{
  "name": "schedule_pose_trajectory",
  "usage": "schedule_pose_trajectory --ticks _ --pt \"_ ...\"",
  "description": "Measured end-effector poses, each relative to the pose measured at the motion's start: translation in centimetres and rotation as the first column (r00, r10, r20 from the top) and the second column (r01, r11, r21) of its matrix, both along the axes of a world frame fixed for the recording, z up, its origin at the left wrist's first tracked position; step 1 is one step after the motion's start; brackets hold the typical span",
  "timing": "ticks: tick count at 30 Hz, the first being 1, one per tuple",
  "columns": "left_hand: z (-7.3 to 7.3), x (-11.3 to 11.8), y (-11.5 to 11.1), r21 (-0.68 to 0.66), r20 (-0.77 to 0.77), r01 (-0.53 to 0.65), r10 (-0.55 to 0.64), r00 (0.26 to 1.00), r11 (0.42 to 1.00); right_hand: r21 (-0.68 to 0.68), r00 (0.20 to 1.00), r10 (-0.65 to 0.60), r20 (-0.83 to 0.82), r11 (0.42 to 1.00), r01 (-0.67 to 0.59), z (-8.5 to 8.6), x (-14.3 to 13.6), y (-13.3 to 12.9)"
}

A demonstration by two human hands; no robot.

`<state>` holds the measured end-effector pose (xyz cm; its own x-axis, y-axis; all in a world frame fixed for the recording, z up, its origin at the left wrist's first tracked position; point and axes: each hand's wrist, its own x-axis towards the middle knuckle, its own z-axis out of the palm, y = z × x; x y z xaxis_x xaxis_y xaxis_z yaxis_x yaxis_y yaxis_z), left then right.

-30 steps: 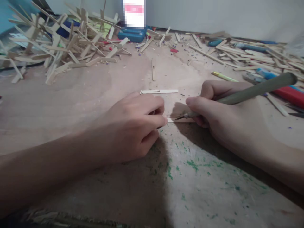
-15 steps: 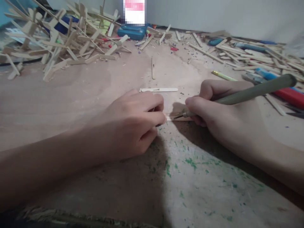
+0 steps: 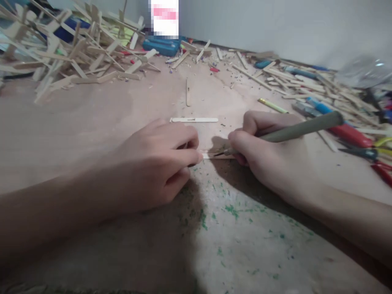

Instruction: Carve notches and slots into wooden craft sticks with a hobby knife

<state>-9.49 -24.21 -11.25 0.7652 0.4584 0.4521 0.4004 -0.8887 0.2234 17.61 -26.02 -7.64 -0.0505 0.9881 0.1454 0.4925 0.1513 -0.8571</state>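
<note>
My right hand [image 3: 269, 151] is closed round a grey-green pen-like tool [image 3: 303, 127], whose thin dark tip touches a flat wooden stick [image 3: 208, 156] on the table. My left hand [image 3: 165, 157] has its fingers curled, with the fingertips pressing the left end of that same stick. The stick's left part is hidden beneath those fingers. Just behind the hands lies another pale stick [image 3: 205, 120] with a narrow slot, and beyond it a third stick [image 3: 188, 92] points away.
Joined wooden sticks [image 3: 101, 57] pile up at the back left, beside a blue box [image 3: 162, 45]. Loose sticks [image 3: 330, 90] cover the right side, with a yellow-green stick [image 3: 272, 105] and a red-handled tool [image 3: 352, 134]. Green marks dot the table [image 3: 232, 245].
The camera view has turned slightly to the right, so most things appear further left. The tool is still held at the stick, its back end a little lower in view.
</note>
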Motion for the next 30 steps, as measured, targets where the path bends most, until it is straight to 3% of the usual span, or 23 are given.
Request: schedule_pose_trajectory --ticks 5,9,12,15,17,19,21,24,30 --pt "-1.0 0.2 0.4 0.013 0.067 0.014 -0.015 0.998 1.0 -0.039 0.988 -0.082 -0.127 0.996 0.078 -1.1 0.4 0.3" --pt "-0.7 0.5 0.4 0.022 0.056 0.02 -0.022 0.998 1.0 -0.039 0.988 -0.06 -0.139 0.998 0.055 -0.9 0.4 0.2" --pt "0.4 0.5 -0.5 -0.172 0.076 -0.015 0.028 0.997 0.985 -0.045 0.988 -0.053 -0.144 0.998 0.047 -0.6 0.5 0.1" --pt "1.5 0.4 -1.4 -0.428 0.11 -0.016 0.069 0.991 0.903 -0.048 0.988 -0.053 -0.143 0.998 0.047 -0.5 0.5 0.1" --pt "1.8 0.2 -1.3 -0.484 0.125 -0.017 0.088 0.988 0.875 -0.046 0.989 -0.053 -0.14 0.998 0.047 -0.6 0.5 0.1" --pt "1.8 0.1 -0.6 -0.437 0.151 -0.033 0.11 0.982 0.899 -0.041 0.989 -0.054 -0.138 0.998 0.048 -0.7 0.5 0.2" --pt "1.4 0.0 0.2 -0.302 0.151 -0.035 0.084 0.985 0.953 -0.035 0.989 -0.052 -0.136 0.998 0.047 -0.7 0.5 0.2" --pt "0.9 -0.3 1.2 -0.172 0.049 0.006 0.002 0.999 0.985 -0.028 0.991 -0.038 -0.129 0.999 0.034 -0.7 0.6 0.2" --pt "0.8 -0.8 1.4 -0.147 -0.224 0.093 -0.125 0.967 0.985 -0.004 0.996 0.004 -0.09 1.0 -0.004 -0.6 0.8 0.1"
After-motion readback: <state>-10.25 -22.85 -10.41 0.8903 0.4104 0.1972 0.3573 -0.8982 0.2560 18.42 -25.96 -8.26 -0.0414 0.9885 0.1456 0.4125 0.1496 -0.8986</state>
